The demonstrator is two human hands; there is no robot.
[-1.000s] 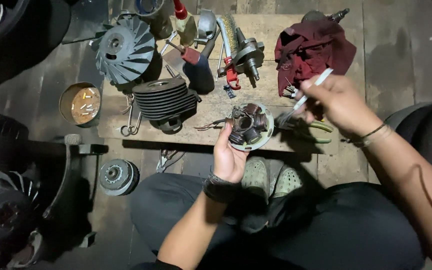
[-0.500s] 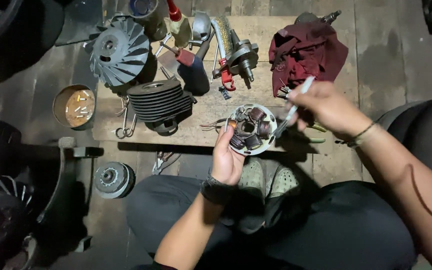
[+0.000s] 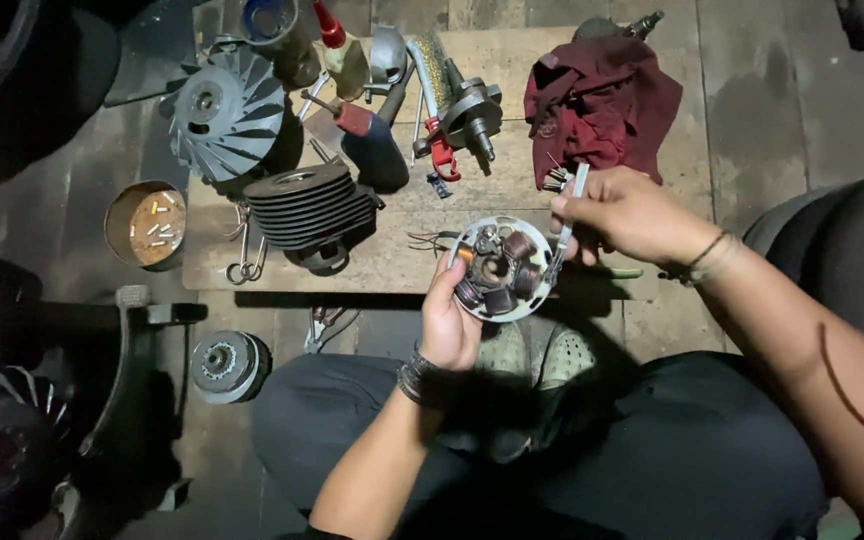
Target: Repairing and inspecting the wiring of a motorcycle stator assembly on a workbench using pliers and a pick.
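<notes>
My left hand [image 3: 449, 322] holds a round stator plate [image 3: 501, 268] with copper coils from below, just above my knees. My right hand [image 3: 624, 213] grips a thin white-handled tool [image 3: 567, 222], its tip touching the plate's right rim. Thin wires [image 3: 426, 241] trail from the plate to the left. Both hands hover over the near edge of a low wooden board [image 3: 392, 265].
On the board lie a finned cylinder [image 3: 314, 205], a grey fan wheel [image 3: 227, 112], a crankshaft [image 3: 472, 110], a dark red rag [image 3: 600, 100], screwdrivers and bottles. A tin of small parts [image 3: 147, 225] and a clutch part [image 3: 228, 366] sit left on the floor.
My right hand came down and left, bringing the tool tip from above the plate onto its right rim. My left hand kept holding the plate.
</notes>
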